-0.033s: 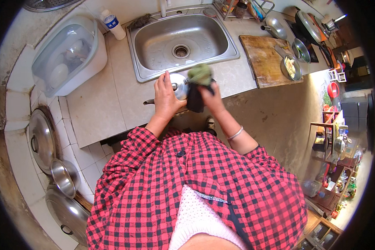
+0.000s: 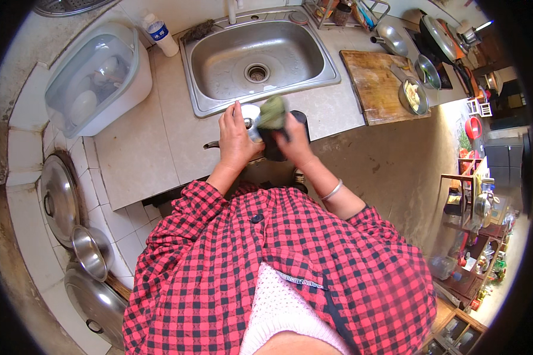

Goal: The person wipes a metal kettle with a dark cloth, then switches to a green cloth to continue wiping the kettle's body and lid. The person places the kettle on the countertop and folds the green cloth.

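A shiny metal pot [image 2: 251, 115] with a round knob on top stands at the counter's front edge, just below the sink. A short dark spout or handle [image 2: 211, 145] juts out past my left wrist. My left hand [image 2: 234, 136] grips the pot's left side, fingers along it and thumb toward its front. In my right hand [image 2: 294, 142] is a bunched green cloth [image 2: 273, 112], pressed against the pot's right side. A black piece [image 2: 301, 121] shows behind and under this hand; whether it is cloth or part of the pot I cannot tell. The right hand is blurred.
Beyond the pot lies a steel sink [image 2: 196, 108]. A lidded plastic bin [image 2: 137, 77] and a bottle [image 2: 161, 36] stand left. At right a wooden chopping board [image 2: 373, 83] carries a metal bowl of food [image 2: 413, 97]. Pot lids [image 2: 59, 189] lean low at left.
My right hand has shifted slightly left and down with the green cloth, across the pot's side. The left hand and the pot keep their place.
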Demonstrator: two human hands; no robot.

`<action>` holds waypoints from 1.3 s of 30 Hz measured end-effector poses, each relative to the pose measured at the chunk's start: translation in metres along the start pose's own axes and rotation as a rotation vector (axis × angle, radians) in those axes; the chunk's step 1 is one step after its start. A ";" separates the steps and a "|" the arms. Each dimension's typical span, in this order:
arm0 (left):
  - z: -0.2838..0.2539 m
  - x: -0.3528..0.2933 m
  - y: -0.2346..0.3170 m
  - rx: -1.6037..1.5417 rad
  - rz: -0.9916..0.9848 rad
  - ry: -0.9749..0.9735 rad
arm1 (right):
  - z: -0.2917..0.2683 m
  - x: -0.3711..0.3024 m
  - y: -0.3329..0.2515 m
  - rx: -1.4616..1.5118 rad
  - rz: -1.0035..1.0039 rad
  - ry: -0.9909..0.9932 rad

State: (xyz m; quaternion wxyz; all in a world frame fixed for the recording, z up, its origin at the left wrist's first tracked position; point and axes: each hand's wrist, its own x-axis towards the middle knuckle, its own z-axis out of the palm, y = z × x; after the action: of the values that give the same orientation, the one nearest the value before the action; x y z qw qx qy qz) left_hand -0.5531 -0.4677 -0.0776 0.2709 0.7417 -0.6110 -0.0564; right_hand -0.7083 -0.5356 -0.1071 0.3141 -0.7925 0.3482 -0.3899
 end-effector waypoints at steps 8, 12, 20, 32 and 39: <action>0.005 -0.002 -0.008 0.018 0.008 0.014 | 0.012 -0.003 -0.035 -0.351 -0.141 -0.011; 0.003 -0.002 -0.009 0.071 0.011 -0.022 | 0.010 -0.015 -0.035 -0.299 -0.115 -0.021; 0.004 0.000 -0.001 0.034 -0.024 -0.011 | -0.009 -0.015 -0.031 -0.162 -0.111 -0.056; 0.004 -0.002 -0.005 0.031 -0.019 0.007 | 0.000 -0.023 -0.035 -0.227 -0.089 -0.066; 0.002 -0.002 -0.002 0.029 -0.036 0.008 | 0.006 -0.005 -0.031 -0.282 -0.133 -0.051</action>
State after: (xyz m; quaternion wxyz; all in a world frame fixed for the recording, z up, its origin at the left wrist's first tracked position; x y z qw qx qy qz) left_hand -0.5523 -0.4662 -0.0803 0.2616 0.7566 -0.5973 -0.0494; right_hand -0.6961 -0.5133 -0.0882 0.1818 -0.8598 0.3381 -0.3367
